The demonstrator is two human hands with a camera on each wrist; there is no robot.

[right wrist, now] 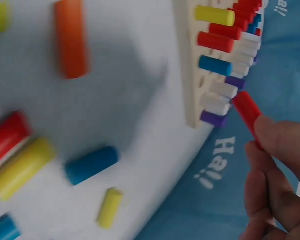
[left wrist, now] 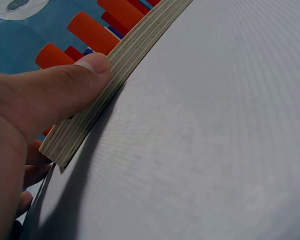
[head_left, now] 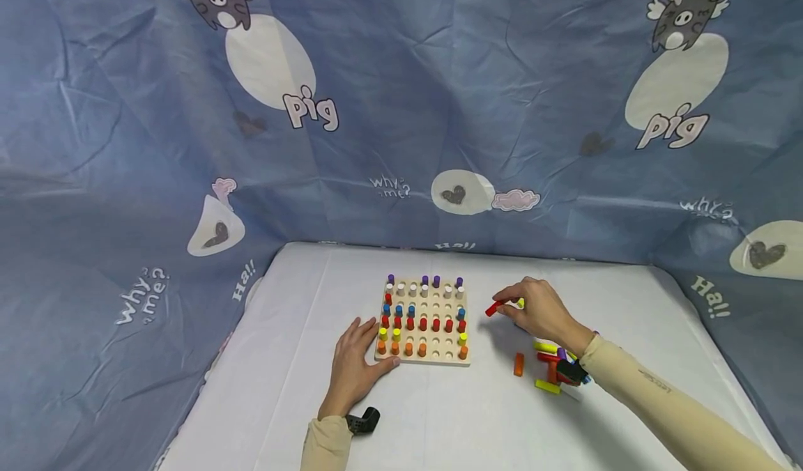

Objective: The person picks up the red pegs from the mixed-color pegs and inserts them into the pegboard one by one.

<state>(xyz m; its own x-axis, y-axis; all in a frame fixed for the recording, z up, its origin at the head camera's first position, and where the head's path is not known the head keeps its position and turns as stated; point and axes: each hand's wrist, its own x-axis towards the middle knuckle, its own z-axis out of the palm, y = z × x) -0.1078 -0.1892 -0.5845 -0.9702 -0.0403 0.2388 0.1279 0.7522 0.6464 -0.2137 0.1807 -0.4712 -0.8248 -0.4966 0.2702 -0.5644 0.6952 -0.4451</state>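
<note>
A pale wooden pegboard [head_left: 433,361] lies on the table with rows of purple, white, red, blue, yellow and orange pegs standing in it; several holes hold no peg. My left hand [head_left: 354,370] rests at its front left corner, fingers along the left side. In the left wrist view the thumb [left wrist: 87,75] presses the board's layered edge [left wrist: 85,127]. To the right of the board, my right hand [head_left: 544,312] pinches a red peg [head_left: 492,309] between thumb and fingertips. That peg [right wrist: 247,110] is tilted; in the head view it is apart from the board.
Loose pegs lie right of the board, partly hidden by the right forearm: an orange peg [head_left: 518,364], a yellow peg [head_left: 547,387] and several more in a pile. A blue peg [right wrist: 92,165] shows in the right wrist view. Patterned blue cloth [head_left: 401,143] hangs behind the white table [head_left: 301,304].
</note>
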